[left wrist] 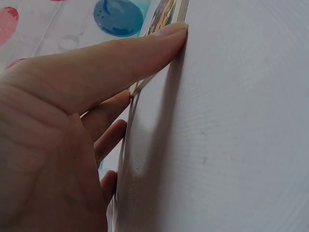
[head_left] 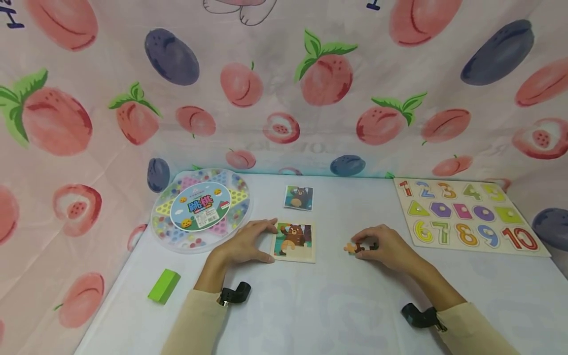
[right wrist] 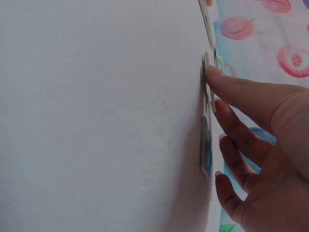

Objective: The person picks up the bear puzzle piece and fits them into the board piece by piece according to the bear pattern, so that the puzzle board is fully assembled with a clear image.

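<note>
A small wooden puzzle board (head_left: 301,255) with a brown bear picture lies flat on the white table, bare wood showing along its lower right. My left hand (head_left: 247,241) holds it at its left side, thumb at the near corner and index finger at the far corner. To the right, my right hand (head_left: 387,249) pinches a thin puzzle piece (right wrist: 212,99) between thumb and index finger, low over the table. Another piece (right wrist: 206,150) lies by the fingers. Tan and brown piece parts (head_left: 351,248) show beside the fingertips in the head view.
Behind the board lies a bear picture card (head_left: 299,198). A round Chinese checkers set (head_left: 201,207) sits at the back left, a green block (head_left: 164,286) in front of it. A number and shape board (head_left: 472,217) lies at the right. Fruit-print cloth (head_left: 284,98) hangs behind.
</note>
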{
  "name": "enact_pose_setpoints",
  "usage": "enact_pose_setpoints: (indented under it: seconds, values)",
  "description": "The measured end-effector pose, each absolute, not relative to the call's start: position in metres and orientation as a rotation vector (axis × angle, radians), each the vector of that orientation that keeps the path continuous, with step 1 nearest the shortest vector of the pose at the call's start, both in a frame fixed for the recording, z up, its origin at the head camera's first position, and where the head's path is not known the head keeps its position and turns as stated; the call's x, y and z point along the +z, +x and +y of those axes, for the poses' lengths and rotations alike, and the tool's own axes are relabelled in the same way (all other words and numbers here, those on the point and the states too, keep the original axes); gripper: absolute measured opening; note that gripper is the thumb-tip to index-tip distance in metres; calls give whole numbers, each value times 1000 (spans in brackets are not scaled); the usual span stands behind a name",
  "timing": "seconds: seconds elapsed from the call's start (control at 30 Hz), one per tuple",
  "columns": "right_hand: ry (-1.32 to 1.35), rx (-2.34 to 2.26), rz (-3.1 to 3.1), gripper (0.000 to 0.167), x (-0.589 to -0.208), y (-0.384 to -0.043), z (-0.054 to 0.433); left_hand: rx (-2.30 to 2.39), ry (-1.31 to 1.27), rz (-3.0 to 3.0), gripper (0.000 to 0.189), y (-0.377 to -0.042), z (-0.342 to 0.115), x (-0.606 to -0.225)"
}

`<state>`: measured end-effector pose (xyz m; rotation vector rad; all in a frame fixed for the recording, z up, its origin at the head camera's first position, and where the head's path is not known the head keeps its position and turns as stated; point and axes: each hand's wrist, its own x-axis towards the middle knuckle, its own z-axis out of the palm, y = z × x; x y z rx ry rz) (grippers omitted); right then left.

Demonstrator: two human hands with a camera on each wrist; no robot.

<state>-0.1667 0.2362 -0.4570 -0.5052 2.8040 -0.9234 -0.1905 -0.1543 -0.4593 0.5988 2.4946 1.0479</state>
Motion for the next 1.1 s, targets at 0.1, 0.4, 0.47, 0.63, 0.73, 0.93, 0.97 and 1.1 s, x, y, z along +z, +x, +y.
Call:
enact_pose_setpoints:
  seconds: [0.1, 0.4, 0.47, 0.63, 0.73, 0.93, 0.97, 1.1]
  values:
    - [-489, -943, 2799, 33, -453, -167, 235, 1047, 596, 2496, 63, -189, -154, -460]
    - [-462, -1140, 2751, 30, -449, -169, 224, 1039, 599, 2495, 62, -187, -155, -461]
    - [-455, -1187, 2726, 29, -449, -170, 220, 1034, 601, 2498, 61, -188, -155, -461]
    - [-449, -1187, 2726, 24, -448, -171, 211, 1033, 612, 2494, 62, -188, -155, -460]
    - [-463, -1158, 2751, 24, -447, -172, 206, 1030, 615, 2491, 62, -189, -154, -460]
    - [-503, -1211, 2719, 26, -445, -177, 192, 1031, 612, 2501, 62, -189, -154, -459]
    - [-513, -1227, 2708, 26, -445, -178, 189, 1032, 612, 2501, 62, -190, -154, -459]
    - [-548, -1267, 2678, 26, -445, -181, 174, 1033, 609, 2500, 62, -190, -154, -458]
